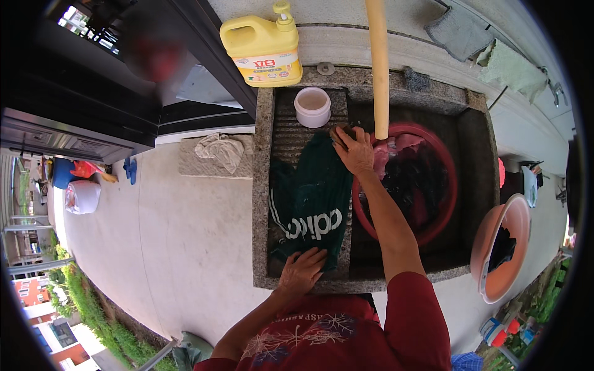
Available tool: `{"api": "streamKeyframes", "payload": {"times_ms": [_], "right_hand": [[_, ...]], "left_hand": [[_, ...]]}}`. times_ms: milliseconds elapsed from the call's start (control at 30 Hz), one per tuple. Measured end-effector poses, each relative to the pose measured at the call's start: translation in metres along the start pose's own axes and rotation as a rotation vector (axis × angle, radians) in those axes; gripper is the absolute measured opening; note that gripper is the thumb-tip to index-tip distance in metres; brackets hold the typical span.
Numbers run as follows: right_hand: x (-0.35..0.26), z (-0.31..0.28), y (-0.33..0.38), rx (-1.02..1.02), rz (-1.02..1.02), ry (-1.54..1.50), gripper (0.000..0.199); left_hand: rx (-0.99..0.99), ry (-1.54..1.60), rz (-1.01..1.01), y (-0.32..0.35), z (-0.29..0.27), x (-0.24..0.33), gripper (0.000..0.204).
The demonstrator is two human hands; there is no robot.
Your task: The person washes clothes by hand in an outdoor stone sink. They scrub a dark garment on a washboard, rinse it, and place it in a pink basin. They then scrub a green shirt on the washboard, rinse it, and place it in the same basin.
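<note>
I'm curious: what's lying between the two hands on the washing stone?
The head view shows the dark green garment spread on the ribbed board, between left hand and right hand.

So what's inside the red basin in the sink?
The red basin holds wet laundry: dark cloth and some pink fabric. What lies beneath the clothes is covered.

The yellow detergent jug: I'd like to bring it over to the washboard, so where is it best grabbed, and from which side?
Take the yellow detergent jug by the moulded handle loop along its left shoulder, reaching over the washboard. It stands upright on the ledge behind the sink, with the pump at the right, so that side probably gives a poor grip. The left hand is likely handier; the right hand presses a brush on the green garment.
</note>
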State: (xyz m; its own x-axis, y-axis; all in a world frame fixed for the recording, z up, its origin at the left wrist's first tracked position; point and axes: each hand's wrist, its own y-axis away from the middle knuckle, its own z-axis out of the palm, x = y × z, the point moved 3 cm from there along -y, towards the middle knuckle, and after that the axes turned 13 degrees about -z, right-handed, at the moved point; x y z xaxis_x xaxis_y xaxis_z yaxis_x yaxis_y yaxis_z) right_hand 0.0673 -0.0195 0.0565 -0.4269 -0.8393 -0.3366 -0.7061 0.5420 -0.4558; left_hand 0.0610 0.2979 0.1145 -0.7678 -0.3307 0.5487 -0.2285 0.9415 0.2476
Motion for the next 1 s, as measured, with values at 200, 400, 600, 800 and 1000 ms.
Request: {"api": "streamKeyframes", "payload": {"times_ms": [200, 400, 600, 800, 1000], "right_hand": [[-0.155, -0.032, 0.081, -0.254, -0.605, -0.452, 0.048], [-0.083, 0.014, 0.004, -0.077, -0.328, -0.07, 0.052], [-0.071, 0.006, -0.004, -0.117, -0.185, -0.14, 0.042], [-0.123, -0.049, 0.089, -0.272, -0.548, -0.325, 0.05], [-0.015, 0.007, 0.015, 0.128, 0.038, -0.038, 0.05]], "left_hand": [[-0.2, -0.003, -0.164, 0.004, 0.002, -0.007, 0.035], [0.028, -0.037, -0.004, 0.001, -0.005, 0.002, 0.035], [0.072, -0.126, -0.055, 0.002, -0.011, 0.006, 0.037], [0.039, -0.178, -0.114, 0.0, -0.006, 0.0, 0.038], [0.1, -0.083, -0.112, -0.004, -0.005, 0.008, 0.038]]}}
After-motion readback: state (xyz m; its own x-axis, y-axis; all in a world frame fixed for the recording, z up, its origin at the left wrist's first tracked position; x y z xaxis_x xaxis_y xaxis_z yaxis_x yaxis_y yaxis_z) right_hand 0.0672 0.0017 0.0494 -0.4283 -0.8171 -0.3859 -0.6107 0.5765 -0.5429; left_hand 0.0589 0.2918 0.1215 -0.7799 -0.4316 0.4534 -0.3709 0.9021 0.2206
